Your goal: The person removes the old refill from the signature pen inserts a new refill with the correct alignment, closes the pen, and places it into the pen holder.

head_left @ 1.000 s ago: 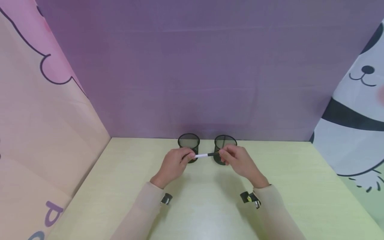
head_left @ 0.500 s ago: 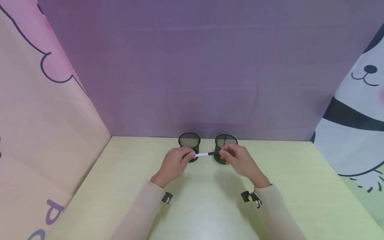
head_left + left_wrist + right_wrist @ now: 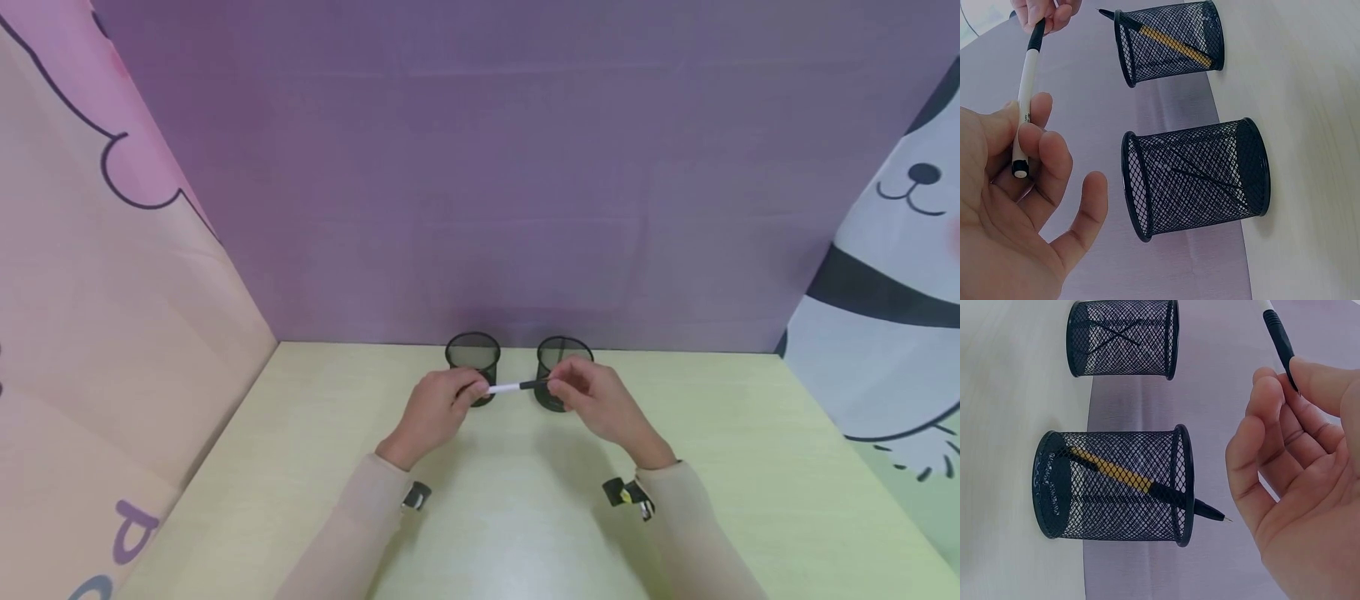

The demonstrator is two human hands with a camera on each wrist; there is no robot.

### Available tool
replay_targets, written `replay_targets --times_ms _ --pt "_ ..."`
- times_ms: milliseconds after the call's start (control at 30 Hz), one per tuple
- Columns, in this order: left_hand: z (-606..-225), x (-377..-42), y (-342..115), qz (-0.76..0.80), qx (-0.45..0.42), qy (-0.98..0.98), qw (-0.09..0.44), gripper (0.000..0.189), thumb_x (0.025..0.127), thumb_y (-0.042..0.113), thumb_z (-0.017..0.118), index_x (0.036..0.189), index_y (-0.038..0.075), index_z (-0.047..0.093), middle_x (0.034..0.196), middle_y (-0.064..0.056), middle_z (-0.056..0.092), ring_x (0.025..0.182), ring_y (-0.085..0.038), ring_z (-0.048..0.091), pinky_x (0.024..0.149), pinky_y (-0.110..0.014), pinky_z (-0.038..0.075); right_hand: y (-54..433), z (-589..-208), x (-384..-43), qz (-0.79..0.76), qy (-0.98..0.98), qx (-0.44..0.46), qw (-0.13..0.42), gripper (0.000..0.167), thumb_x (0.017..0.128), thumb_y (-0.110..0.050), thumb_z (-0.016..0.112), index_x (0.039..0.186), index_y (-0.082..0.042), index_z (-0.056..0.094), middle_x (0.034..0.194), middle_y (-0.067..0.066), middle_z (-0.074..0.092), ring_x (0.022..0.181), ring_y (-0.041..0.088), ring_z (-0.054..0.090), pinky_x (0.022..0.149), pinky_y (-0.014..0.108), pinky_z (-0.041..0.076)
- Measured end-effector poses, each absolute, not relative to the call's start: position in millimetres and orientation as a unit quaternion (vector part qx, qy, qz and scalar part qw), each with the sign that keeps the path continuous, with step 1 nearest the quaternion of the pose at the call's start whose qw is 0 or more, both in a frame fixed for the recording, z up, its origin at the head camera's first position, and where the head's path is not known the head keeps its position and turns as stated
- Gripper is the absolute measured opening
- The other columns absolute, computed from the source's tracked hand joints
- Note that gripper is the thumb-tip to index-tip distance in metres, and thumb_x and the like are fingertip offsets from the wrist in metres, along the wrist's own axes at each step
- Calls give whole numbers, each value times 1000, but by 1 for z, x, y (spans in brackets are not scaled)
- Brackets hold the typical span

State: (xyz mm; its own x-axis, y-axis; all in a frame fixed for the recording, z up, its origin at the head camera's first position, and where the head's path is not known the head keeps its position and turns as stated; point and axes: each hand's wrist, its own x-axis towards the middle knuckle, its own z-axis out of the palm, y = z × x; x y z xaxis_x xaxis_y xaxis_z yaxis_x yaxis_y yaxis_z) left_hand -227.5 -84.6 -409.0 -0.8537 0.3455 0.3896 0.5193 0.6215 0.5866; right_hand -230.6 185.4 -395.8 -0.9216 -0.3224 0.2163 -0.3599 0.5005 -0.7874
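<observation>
A white pen (image 3: 504,388) with a black grip lies nearly level between my two hands. My left hand (image 3: 435,412) pinches its white barrel near the back end. At the other end my right hand (image 3: 600,408) pinches the black part by the tip, with thumb and fingertip. In the right wrist view the pen's fine point (image 3: 1299,393) shows beside the thumb. Just beyond the hands stand two black mesh pen holders, a left one (image 3: 1197,178) and a right one (image 3: 1116,519). The right holder has a yellow-and-black pen (image 3: 1124,476) leaning in it, point up past the rim.
Thin dark crossing lines show within the left holder's mesh; I cannot tell what they are. Both holders stand on the pale table (image 3: 480,517), close to the purple back wall (image 3: 480,183). Printed side panels (image 3: 892,350) flank the table.
</observation>
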Motion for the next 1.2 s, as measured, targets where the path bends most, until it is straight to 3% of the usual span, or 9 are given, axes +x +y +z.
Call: replay_targets --times_ms 467,667,933,1200 --pt "-410 -227 -85 -364 -246 -890 121 14 102 19 63 94 15 74 77 -3 66 61 -9 44 58 -21 36 185 -397 -231 462 -864 199 25 11 98 -15 70 106 -7 66 86 6 66 71 14 59 62 26 49" --pt "-410 -228 -85 -362 -252 -889 124 14 102 19 63 95 15 75 81 -6 70 61 -9 44 59 -22 36 185 -398 -232 471 -859 199 23 15 100 -21 68 108 -8 67 91 9 69 74 15 62 65 26 53" --pt "-411 -228 -84 -355 -253 -891 128 14 102 19 63 95 16 75 78 -2 68 61 -8 43 58 -21 36 188 -402 -234 452 -865 213 30 24 105 -25 61 89 -8 67 79 8 68 71 16 62 66 26 51" --pt "-411 -228 -84 -356 -252 -891 124 14 102 19 63 95 15 75 81 -7 70 61 -9 43 59 -22 36 190 -404 -236 446 -863 234 45 21 104 -23 61 88 -12 66 79 11 67 67 23 61 61 27 48"
